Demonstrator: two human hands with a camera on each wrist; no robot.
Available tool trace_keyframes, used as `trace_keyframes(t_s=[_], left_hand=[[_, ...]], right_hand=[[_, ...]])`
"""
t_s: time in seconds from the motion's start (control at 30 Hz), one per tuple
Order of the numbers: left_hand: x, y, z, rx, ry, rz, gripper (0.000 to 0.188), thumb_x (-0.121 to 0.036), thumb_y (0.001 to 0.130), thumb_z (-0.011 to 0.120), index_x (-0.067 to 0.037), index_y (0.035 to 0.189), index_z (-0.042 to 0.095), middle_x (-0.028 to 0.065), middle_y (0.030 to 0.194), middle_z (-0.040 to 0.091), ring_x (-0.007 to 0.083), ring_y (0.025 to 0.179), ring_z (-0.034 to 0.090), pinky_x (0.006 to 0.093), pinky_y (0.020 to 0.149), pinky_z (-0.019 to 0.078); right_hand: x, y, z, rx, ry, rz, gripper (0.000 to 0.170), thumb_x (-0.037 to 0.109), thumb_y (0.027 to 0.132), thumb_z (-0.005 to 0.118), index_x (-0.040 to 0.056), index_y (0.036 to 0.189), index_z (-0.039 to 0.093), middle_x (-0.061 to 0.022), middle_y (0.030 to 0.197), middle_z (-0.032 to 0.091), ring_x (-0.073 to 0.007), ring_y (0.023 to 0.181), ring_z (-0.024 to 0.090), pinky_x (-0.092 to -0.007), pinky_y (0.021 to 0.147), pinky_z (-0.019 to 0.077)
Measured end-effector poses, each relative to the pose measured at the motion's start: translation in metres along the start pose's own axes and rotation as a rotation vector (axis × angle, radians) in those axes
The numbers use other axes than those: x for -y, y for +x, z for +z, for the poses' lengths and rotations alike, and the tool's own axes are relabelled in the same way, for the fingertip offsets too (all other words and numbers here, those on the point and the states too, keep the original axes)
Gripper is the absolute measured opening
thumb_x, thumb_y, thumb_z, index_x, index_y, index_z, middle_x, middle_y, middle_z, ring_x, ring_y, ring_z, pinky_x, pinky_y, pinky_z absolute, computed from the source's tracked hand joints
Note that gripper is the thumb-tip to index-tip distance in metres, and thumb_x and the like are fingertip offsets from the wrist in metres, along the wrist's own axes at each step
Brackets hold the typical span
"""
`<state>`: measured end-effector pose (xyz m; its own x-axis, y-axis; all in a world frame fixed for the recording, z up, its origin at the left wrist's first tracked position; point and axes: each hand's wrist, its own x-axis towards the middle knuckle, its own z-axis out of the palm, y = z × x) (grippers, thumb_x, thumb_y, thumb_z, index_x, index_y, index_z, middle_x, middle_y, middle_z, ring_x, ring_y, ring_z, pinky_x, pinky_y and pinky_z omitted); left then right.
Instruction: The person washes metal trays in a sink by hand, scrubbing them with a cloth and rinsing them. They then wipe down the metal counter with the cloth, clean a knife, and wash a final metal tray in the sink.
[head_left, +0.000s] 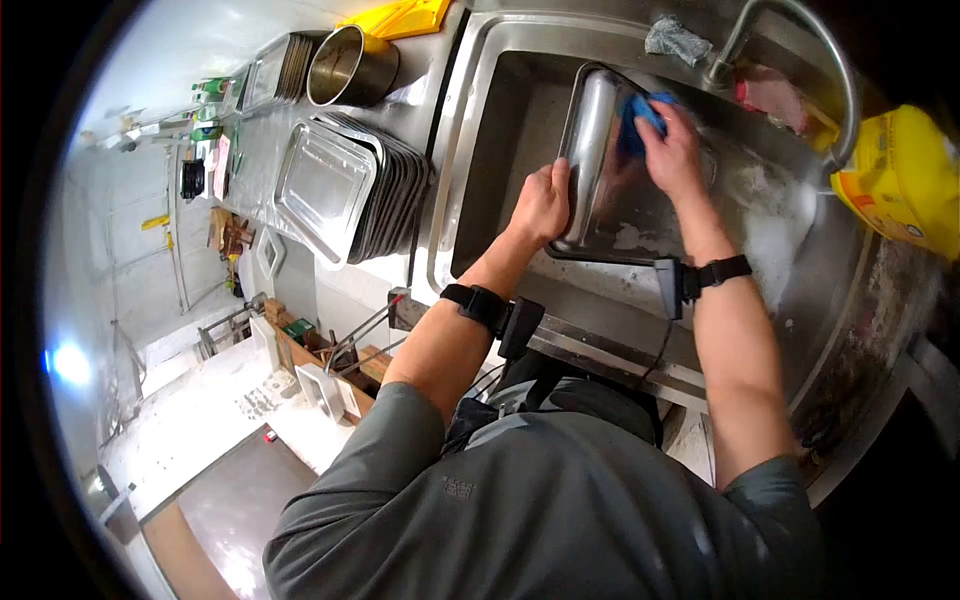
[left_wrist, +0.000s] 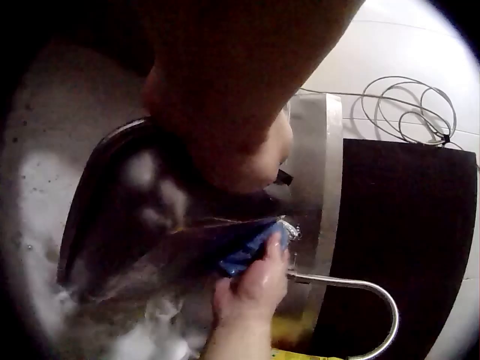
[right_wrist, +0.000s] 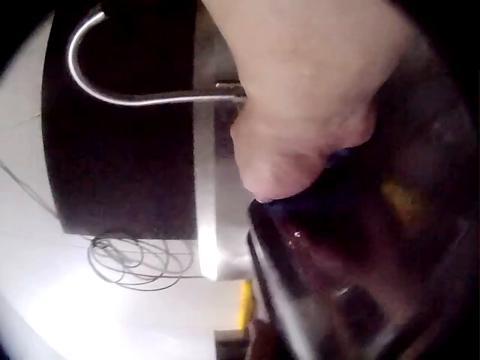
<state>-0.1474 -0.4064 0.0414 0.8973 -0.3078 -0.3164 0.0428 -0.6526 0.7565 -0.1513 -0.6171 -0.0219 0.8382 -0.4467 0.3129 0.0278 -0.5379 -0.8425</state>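
A shiny metal tray (head_left: 598, 150) stands tilted in the steel sink (head_left: 512, 110). My left hand (head_left: 543, 205) grips its left edge, thumb over the rim. At the tray's upper right, my right hand (head_left: 675, 155) holds a crumpled blue cloth (head_left: 632, 125) against the metal. The left wrist view shows the right hand (left_wrist: 255, 289) with the blue cloth (left_wrist: 244, 256) bunched under its fingers on the dark, wet face of the tray (left_wrist: 142, 202). In the right wrist view the right hand (right_wrist: 292, 157) covers most of the cloth.
Left of the sink lie a stack of metal trays (head_left: 330, 190) and a steel pot (head_left: 350, 65). A curved faucet (head_left: 850, 60) rises at the back right, near a grey scrubber (head_left: 678, 40), a pink cloth (head_left: 770, 95) and a yellow container (head_left: 900, 180). Suds lie in the sink's right part.
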Motion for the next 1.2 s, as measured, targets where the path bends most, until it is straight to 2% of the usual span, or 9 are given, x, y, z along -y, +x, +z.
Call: trace_keyframes(t_s=[0.2, 0.37, 0.43, 0.63, 0.73, 0.9, 0.97, 1.1, 1.2], left_hand=[[-0.010, 0.012, 0.001, -0.111, -0.104, -0.076, 0.078, -0.051, 0.099, 0.017, 0.011, 0.086, 0.061, 0.0320, 0.087, 0.063, 0.0407, 0.091, 0.063, 0.0432, 0.083, 0.0454], [0.003, 0.020, -0.001, -0.010, -0.559, -0.260, 0.056, -0.049, 0.094, 0.048, 0.005, 0.093, 0.063, 0.0094, 0.084, 0.063, 0.0161, 0.071, 0.056, 0.0351, 0.066, 0.0480], [-0.008, 0.010, -0.003, 0.023, -0.457, -0.278, 0.055, -0.046, 0.094, 0.048, 0.006, 0.099, 0.063, 0.0088, 0.086, 0.063, 0.0160, 0.075, 0.056, 0.0342, 0.069, 0.0474], [0.019, 0.009, 0.016, -0.059, -0.230, -0.270, 0.055, -0.041, 0.099, 0.038, 0.009, 0.106, 0.060, 0.0235, 0.097, 0.065, 0.0317, 0.093, 0.062, 0.0372, 0.082, 0.0456], [0.031, 0.009, 0.019, -0.042, -0.063, -0.244, 0.055, -0.038, 0.100, 0.033, 0.010, 0.103, 0.060, 0.0308, 0.098, 0.062, 0.0444, 0.098, 0.059, 0.0416, 0.084, 0.0447], [0.027, 0.007, 0.016, -0.060, 0.050, -0.213, 0.056, -0.037, 0.101, 0.030, 0.010, 0.097, 0.061, 0.0294, 0.088, 0.063, 0.0438, 0.090, 0.060, 0.0425, 0.080, 0.0452], [0.020, 0.006, 0.014, -0.022, 0.123, -0.246, 0.057, -0.037, 0.101, 0.029, 0.010, 0.090, 0.060, 0.0267, 0.080, 0.063, 0.0420, 0.080, 0.061, 0.0419, 0.075, 0.0455], [0.022, 0.008, 0.014, -0.031, 0.093, -0.202, 0.056, -0.035, 0.102, 0.029, 0.009, 0.084, 0.058, 0.0243, 0.072, 0.060, 0.0352, 0.071, 0.060, 0.0398, 0.071, 0.0453], [0.033, 0.003, 0.015, -0.009, 0.091, -0.264, 0.059, -0.041, 0.102, 0.029, 0.009, 0.087, 0.058, 0.0120, 0.070, 0.056, 0.0172, 0.069, 0.050, 0.0354, 0.069, 0.0443]], right_hand=[[0.098, -0.019, 0.025, 0.034, -0.127, -0.076, 0.022, 0.024, 0.077, 0.069, 0.0100, 0.094, 0.067, -0.0122, 0.095, 0.058, -0.0338, 0.094, 0.054, -0.0456, 0.088, 0.0403], [0.151, -0.097, 0.034, -0.015, -0.147, 0.197, 0.023, 0.020, 0.078, 0.066, 0.0065, 0.097, 0.063, -0.0158, 0.103, 0.053, -0.0401, 0.105, 0.047, -0.0508, 0.097, 0.0327], [0.156, -0.123, 0.039, -0.128, -0.158, 0.264, 0.029, 0.016, 0.080, 0.065, 0.0046, 0.106, 0.059, -0.0217, 0.107, 0.051, -0.0416, 0.104, 0.047, -0.0500, 0.094, 0.0345], [0.068, -0.146, 0.030, -0.226, -0.013, 1.138, 0.047, 0.024, 0.090, 0.056, 0.0066, 0.132, 0.043, -0.0301, 0.131, 0.035, -0.0468, 0.117, 0.041, -0.0549, 0.098, 0.0350], [-0.012, -0.152, 0.015, -0.137, -0.118, 1.291, 0.054, 0.029, 0.093, 0.050, 0.0095, 0.141, 0.032, -0.0317, 0.137, 0.029, -0.0468, 0.119, 0.041, -0.0521, 0.101, 0.0363], [-0.060, -0.118, -0.030, -0.096, -0.167, 1.588, 0.051, 0.030, 0.095, 0.042, 0.0056, 0.139, 0.036, -0.0258, 0.142, 0.033, -0.0440, 0.127, 0.037, -0.0485, 0.099, 0.0386], [-0.058, -0.092, -0.065, 0.149, -0.126, 1.392, 0.048, 0.032, 0.095, 0.041, 0.0011, 0.131, 0.047, -0.0219, 0.137, 0.044, -0.0396, 0.124, 0.043, -0.0460, 0.097, 0.0398], [-0.229, -0.082, -0.025, -0.167, 0.331, 1.225, 0.049, 0.033, 0.095, 0.045, -0.0019, 0.129, 0.049, -0.0209, 0.130, 0.053, -0.0366, 0.117, 0.051, -0.0428, 0.093, 0.0414], [-0.185, -0.028, -0.024, -0.056, 0.276, 0.899, 0.043, 0.032, 0.095, 0.047, 0.0096, 0.131, 0.049, -0.0224, 0.132, 0.049, -0.0381, 0.120, 0.047, -0.0446, 0.098, 0.0377]])
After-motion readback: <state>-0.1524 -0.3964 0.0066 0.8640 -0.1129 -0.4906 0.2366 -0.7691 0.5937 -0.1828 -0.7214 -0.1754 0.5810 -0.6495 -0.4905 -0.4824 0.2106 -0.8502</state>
